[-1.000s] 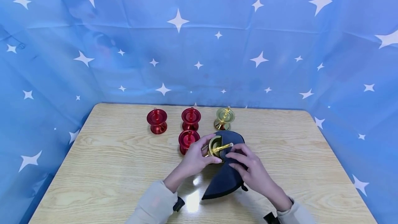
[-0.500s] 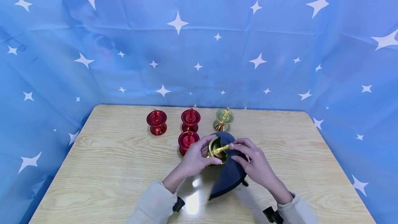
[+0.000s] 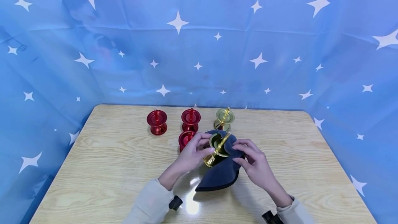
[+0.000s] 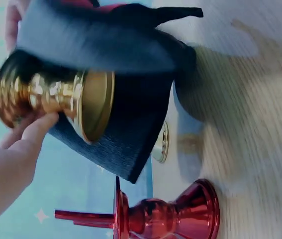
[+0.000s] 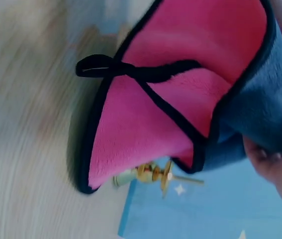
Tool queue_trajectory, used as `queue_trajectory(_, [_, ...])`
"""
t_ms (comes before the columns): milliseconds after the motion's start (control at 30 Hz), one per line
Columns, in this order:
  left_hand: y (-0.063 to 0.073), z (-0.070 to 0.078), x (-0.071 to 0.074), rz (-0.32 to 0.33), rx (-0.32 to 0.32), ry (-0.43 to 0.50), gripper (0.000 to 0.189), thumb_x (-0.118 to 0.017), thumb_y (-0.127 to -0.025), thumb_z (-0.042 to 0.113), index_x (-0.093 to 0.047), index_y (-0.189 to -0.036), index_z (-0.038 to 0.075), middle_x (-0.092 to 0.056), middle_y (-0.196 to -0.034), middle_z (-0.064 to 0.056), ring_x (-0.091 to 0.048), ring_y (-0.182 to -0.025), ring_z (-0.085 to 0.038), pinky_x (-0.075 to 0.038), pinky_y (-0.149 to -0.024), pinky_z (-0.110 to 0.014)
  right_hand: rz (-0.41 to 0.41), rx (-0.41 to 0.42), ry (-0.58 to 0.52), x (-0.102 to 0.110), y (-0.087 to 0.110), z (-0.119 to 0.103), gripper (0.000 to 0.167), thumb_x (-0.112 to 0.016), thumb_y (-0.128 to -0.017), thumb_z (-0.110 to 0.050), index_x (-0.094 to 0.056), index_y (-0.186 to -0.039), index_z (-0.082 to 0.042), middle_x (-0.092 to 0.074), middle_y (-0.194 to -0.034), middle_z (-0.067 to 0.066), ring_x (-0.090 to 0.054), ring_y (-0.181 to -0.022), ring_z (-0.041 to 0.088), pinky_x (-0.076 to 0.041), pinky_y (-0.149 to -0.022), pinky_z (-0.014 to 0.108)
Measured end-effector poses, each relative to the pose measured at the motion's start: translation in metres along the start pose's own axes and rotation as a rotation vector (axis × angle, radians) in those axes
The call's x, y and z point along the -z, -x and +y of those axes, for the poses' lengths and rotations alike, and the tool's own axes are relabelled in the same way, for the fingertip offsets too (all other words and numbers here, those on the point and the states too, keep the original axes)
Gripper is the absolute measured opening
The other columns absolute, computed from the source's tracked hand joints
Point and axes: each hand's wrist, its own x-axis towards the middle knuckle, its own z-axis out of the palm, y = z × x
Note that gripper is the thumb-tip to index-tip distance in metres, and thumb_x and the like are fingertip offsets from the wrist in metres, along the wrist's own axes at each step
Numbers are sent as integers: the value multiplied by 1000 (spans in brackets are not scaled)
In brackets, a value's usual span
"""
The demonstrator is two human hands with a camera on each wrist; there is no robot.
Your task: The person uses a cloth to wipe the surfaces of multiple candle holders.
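Note:
My left hand grips a shiny gold candlestick, tilted in the head view with its spike pointing up and right. A cloth, dark blue on one face, wraps partly round its dish. My right hand pinches the cloth's right edge between thumb and fingers. The right wrist view shows the cloth's pink face, black trim and a black hanging loop. In the left wrist view the flared base of the gold candlestick is bare, while the cloth covers part of its side.
Two red candlesticks and another gold candlestick stand in a row at the back of the wooden table. A third red candlestick stands just behind my left hand. A blue star-patterned curtain hangs behind.
The held candlestick has turned so its spike points more upward and its base shows toward the front. The cloth's lower tip has swung left, and my left hand has moved slightly left.

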Motion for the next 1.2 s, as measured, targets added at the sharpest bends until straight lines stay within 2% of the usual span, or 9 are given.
queue_trajectory(100, [-1, 1, 4, -20, 16, 16, 47, -63, -84, 0, -40, -124, -5, -52, -122, -23, -52, -111, -32, -46, -89, -31, -60, 16, -51, 5, 5, 14, 43, -64, -63, 28, -62, -98, 4, -53, -104, 20, -52, -80, 12, -40, -49, 19])
queue_trajectory(167, [-3, 3, 5, -28, 28, -25, 53, -70, -80, 4, -43, -126, -1, -53, -119, -18, -54, -107, -28, -46, -89, -31, -92, 17, -58, 7, 6, 15, 42, -64, -64, 27, -63, -98, 2, -53, -105, 19, -53, -89, 13, -44, -53, 19])
queue_trajectory(300, [-4, 6, 7, -91, 40, -66, 60, -74, -76, 7, -45, -128, 0, -50, -122, -14, -53, -106, -24, -45, -90, -34, -146, 17, -57, 10, 7, 19, 41, -64, -66, 26, -64, -99, 1, -54, -106, 18, -54, -96, 12, -48, -63, 17])
queue_trajectory(467, [-4, 6, 3, -137, 85, -20, 56, -71, -77, 0, -40, -123, -4, -50, -123, -19, -50, -114, -27, -43, -94, -34, -160, 37, -53, 12, 7, 22, 43, -62, -66, 27, -64, -100, 1, -55, -107, 19, -53, -96, 15, -43, -58, 15])
queue_trajectory(600, [-3, 0, -5, -41, 67, -38, 57, -71, -75, -3, -39, -122, -6, -50, -123, -20, -49, -115, -28, -40, -96, -35, -129, 24, 33, 9, 5, 17, 43, -64, -65, 26, -65, -98, -1, -57, -105, 15, -53, -92, 16, -39, -54, 13])
queue_trajectory(800, [-1, -6, -21, 139, 4, -180, 56, -74, -75, 3, -42, -120, 0, -53, -118, -14, -50, -113, -24, -38, -97, -38, -69, 48, 247, -8, 7, 0, 43, -70, -60, 24, -66, -94, -2, -59, -101, 6, -57, -92, 22, -40, -84, 10])
queue_trajectory(900, [-1, -10, -24, 168, 14, -222, 56, -75, -74, 5, -42, -119, 3, -52, -118, -12, -49, -113, -22, -39, -97, -36, -70, 86, 287, -15, 9, -5, 43, -71, -58, 23, -66, -93, -1, -59, -100, 6, -56, -91, 21, -40, -84, 10])
queue_trajectory(1067, [1, -11, -19, 119, 41, -199, 57, -75, -73, 3, -42, -120, 1, -51, -117, -14, -50, -113, -24, -40, -95, -34, -125, 110, 285, -11, 10, -2, 44, -71, -58, 22, -66, -93, -3, -58, -100, 6, -56, -91, 21, -39, -84, 10])
queue_trajectory(1200, [5, -9, -11, 22, 62, -137, 57, -74, -74, 1, -41, -121, 0, -50, -118, -15, -51, -110, -25, -44, -92, -35, -202, 124, 254, 1, 6, 6, 43, -70, -60, 22, -67, -94, -5, -58, -102, 6, -56, -93, 22, -40, -84, 10])
